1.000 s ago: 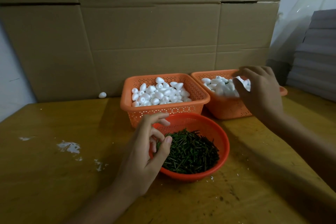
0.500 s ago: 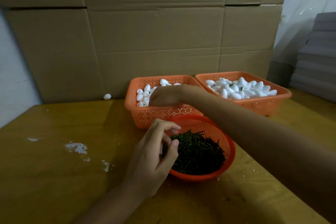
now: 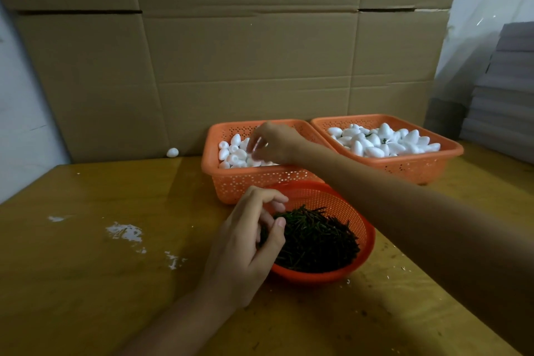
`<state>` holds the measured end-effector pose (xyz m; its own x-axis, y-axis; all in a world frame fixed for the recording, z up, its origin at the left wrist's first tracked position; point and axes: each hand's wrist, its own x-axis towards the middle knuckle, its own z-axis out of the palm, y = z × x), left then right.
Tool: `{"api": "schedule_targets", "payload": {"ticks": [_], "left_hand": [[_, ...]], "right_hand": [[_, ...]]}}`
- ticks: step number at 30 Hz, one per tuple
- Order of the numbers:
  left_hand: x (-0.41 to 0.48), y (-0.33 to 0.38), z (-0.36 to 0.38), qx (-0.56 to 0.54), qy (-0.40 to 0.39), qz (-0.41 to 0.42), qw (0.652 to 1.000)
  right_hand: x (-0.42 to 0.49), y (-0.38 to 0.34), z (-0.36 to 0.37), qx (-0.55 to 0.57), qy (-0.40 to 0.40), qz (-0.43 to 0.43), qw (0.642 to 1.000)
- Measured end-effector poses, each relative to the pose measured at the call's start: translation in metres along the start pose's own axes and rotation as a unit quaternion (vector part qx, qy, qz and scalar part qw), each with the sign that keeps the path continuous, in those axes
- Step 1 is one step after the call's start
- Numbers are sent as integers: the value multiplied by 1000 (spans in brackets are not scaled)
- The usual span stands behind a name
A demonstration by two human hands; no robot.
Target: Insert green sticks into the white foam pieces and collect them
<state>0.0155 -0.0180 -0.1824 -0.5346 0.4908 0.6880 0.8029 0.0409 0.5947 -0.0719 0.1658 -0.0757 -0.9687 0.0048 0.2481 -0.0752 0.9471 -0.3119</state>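
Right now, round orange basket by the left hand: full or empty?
Fairly full: green sticks heap across the round orange basket, hiding its bottom, though the pile sits below the far rim.

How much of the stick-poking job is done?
Some is done: the right basket holds foam pieces, a few showing green bits. In hand: the right hand reaches into the left basket of plain foam pieces, and the left hand is at the green sticks. Left: many plain pieces and a heap of sticks.
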Motion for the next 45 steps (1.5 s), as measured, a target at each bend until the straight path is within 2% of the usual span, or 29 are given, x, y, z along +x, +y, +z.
{"api": "schedule_targets", "payload": {"ticks": [2,4,7,9,12,18,20,23,25,27,30,34,39,45], "left_hand": [[1,0,1,-18,20,-10,1000],[2,0,2,-50,53,-25,997],[5,0,0,-98,104,-69,987],[6,1,-1,-131,125,-80,980],[7,1,-2,-149,128,-68,978],[6,-7,-4,-120,114,-90,982],[7,-10,-5,-95,100,-83,987],[7,-8,-3,-37,68,-49,996],[7,-5,-4,-29,51,-31,998],[6,-3,-4,-25,37,-17,999],[6,1,-4,-18,13,-4,1000],[5,4,-4,17,-22,12,1000],[4,8,-2,99,-74,85,989],[5,10,-2,67,-81,76,992]], "right_hand": [[-13,-6,-5,40,112,-33,992],[-34,-17,-12,163,156,-63,972],[-73,-28,-18,307,128,-100,938],[-95,-29,-21,323,110,-115,933],[-115,-22,-18,301,100,-120,941],[-123,-13,-12,315,36,-122,941],[-125,-8,-17,280,25,-117,953],[-129,0,-24,123,-93,-107,982],[-135,1,-24,18,-192,-89,977],[-140,-2,-22,-21,-248,-91,964],[-144,-6,-19,-15,-247,-104,963],[-144,-7,-14,-25,-208,-111,972],[-142,-3,-12,8,-173,-106,979],[-142,1,-17,38,-143,-103,984]]}}
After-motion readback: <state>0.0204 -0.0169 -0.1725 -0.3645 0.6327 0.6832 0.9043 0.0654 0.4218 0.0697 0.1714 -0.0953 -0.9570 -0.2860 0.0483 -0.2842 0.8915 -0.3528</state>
